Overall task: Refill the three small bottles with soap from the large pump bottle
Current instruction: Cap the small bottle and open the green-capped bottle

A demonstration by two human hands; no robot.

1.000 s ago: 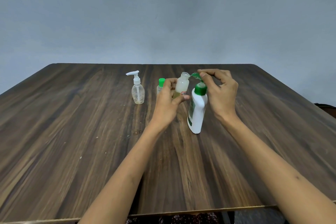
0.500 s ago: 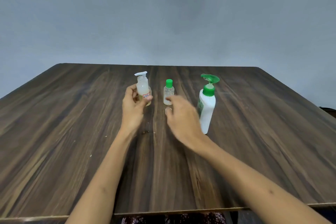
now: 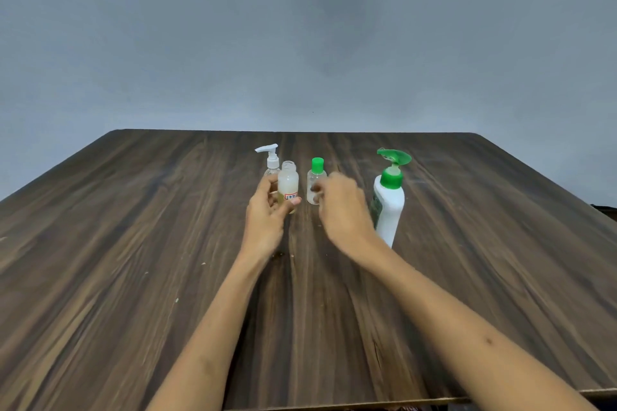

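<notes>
Left hand (image 3: pixel 267 213) has the open bottle (image 3: pixel 288 184), thumb and fingers curled round its lower body, mouth uncapped and pointing up, cloudy soap inside, out toward the far middle of the table (image 3: pixel 133 243). Right hand (image 3: pixel 340 207) reaches at the green-capped bottle (image 3: pixel 316 182) just beside it; the fingers are blurred, so whether they grip it I cannot tell. Behind the left hand peeks the little white-pump bottle (image 3: pixel 271 160). The large pump bottle (image 3: pixel 389 200) stands upright nearer the right edge, touched by nobody. These small ones look light, thin plastic, easy to tip and probably slick if soap runs down, so a low grip round the body seems best. The big one likely weighs more; steady its waist and press the green pump head.
</notes>
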